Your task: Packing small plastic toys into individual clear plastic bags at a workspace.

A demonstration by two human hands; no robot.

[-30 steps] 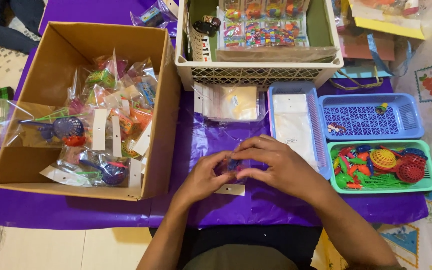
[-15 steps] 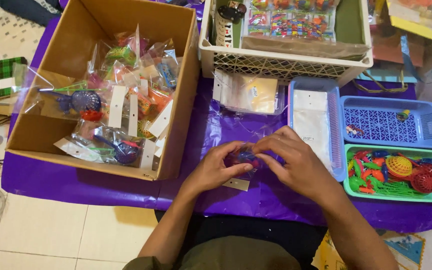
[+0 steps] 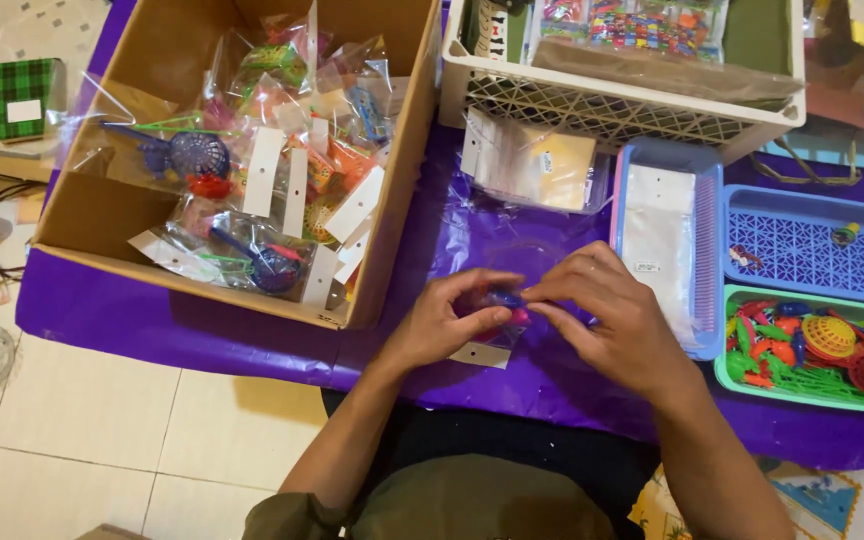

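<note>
Both hands meet over the middle of the table in the head view. Left hand (image 3: 442,320) and right hand (image 3: 607,315) pinch a small clear packet (image 3: 497,320) between their fingertips; blue and pink toy pieces show inside it, and a white card tab hangs from its lower edge. The packet sits just above the purple table cover (image 3: 202,330), near the front edge, between the cardboard box and the trays.

To the left, touching distance from the left hand, stands an open cardboard box (image 3: 82,200) filled with finished clear packets (image 3: 252,190) of coloured toys, each with a white card strip. Behind the hands lies a stack of empty clear bags (image 3: 537,165), leaning against a white lattice crate (image 3: 612,105) that holds colourful packaged goods. Just beside the right hand is a pale blue tray (image 3: 707,260) with flat clear bags in it. Further right sit a blue basket (image 3: 812,255), nearly bare but for a couple of small pieces, and a green basket (image 3: 742,365) heaped with loose plastic toys in red, orange, yellow and green.

Nothing lies between the hands and the box or trays. The cover is wrinkled and shiny. Below it shows a pale tiled floor (image 3: 102,430), with cables and a green checked item (image 3: 22,95) at the far left.
</note>
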